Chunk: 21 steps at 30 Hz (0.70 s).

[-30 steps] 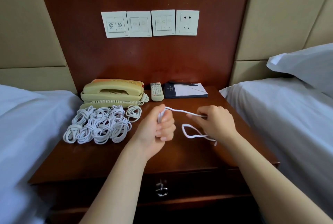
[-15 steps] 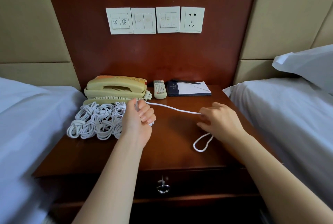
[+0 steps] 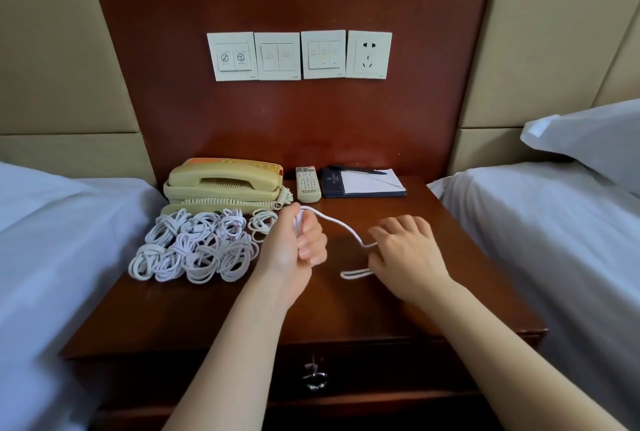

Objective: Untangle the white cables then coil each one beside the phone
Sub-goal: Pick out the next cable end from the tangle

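A beige phone (image 3: 225, 184) sits at the back left of the wooden nightstand (image 3: 311, 313). In front of it lies a pile of several coiled white cables (image 3: 194, 247). My left hand (image 3: 294, 247) grips a small coil of one white cable (image 3: 341, 224), just right of the pile. The cable runs from that fist across to my right hand (image 3: 405, 257), whose fingers pinch it. A short loop of the same cable lies on the wood under my right hand.
A remote control (image 3: 307, 184) and a notepad with a pen (image 3: 363, 183) lie behind my hands. White beds flank the nightstand on both sides, with a pillow (image 3: 588, 139) at right. Wall switches and a socket (image 3: 299, 54) sit above. A drawer handle (image 3: 314, 377) is below.
My left hand swung left toward the pile and came back toward the middle, winding cable. The loose tail by my right hand has grown shorter.
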Available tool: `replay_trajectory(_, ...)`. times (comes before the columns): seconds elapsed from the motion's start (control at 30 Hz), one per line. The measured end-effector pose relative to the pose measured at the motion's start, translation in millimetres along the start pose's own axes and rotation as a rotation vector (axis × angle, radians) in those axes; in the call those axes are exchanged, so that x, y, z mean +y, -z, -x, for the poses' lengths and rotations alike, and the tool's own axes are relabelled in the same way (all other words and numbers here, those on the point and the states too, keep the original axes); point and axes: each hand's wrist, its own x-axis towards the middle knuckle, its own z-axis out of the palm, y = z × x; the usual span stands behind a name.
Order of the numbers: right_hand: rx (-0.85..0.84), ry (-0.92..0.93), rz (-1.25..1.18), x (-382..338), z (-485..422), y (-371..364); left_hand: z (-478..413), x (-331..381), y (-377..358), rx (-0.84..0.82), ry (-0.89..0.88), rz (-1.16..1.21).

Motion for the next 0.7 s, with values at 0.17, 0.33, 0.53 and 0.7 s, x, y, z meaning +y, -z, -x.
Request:
replay_trajectory(0.17, -0.156, -0.036, -0.923, -20, -2, 26, 5, -5, -6, -0.19, 0.054, -0.072)
replay_trajectory(0.33, -0.184, -0.216, -1.394, -12, -1, 34, 10, -5, -4, -0.218, 0.059, -0.036)
replay_trajectory(0.53, -0.148, -0.111, -1.107, -8, 0, 18, 12, -1, -3, -0.187, 0.057, 0.146)
replay_trajectory(0.7, -0.253, 0.085, -0.71, -22, 5, 22, 8, 2, -3, -0.101, 0.013, 0.282)
